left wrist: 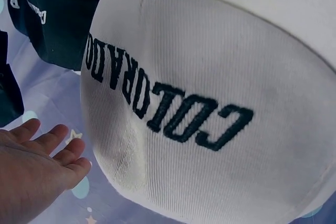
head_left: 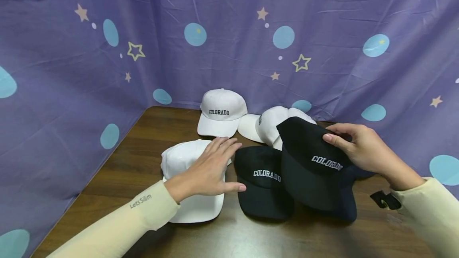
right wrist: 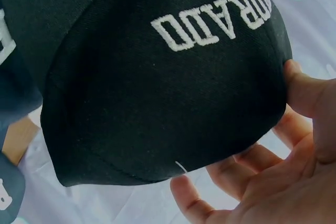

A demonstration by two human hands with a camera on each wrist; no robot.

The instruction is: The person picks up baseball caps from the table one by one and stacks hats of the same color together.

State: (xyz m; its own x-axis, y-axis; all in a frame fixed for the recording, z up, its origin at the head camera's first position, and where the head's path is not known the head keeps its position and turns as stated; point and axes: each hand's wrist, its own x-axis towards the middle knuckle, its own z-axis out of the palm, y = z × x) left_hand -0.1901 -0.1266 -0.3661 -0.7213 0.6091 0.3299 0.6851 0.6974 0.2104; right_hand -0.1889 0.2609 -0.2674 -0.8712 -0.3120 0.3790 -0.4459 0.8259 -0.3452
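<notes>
In the head view my right hand [head_left: 363, 148] grips a black baseball cap [head_left: 315, 174] by its crown, thumb on the front and fingers behind. White COLORADO lettering runs across it, and the brim points down. Up close in the right wrist view, the black cap [right wrist: 157, 93] has the fingers [right wrist: 231, 177] at its crown edge. My left hand [head_left: 209, 170], fingers extended, is over a white cap [head_left: 197, 208] at the front left and holds nothing; whether it touches the cap I cannot tell. Between the hands lies another black COLORADO cap [head_left: 263, 188].
At the back stand a white COLORADO cap [head_left: 222, 108] and, to its right, white caps [head_left: 274, 120] partly hidden by the held one. A dark navy cap [head_left: 348, 202] shows behind the held cap. A purple patterned curtain [head_left: 236, 63] encloses the wooden table [head_left: 140, 142].
</notes>
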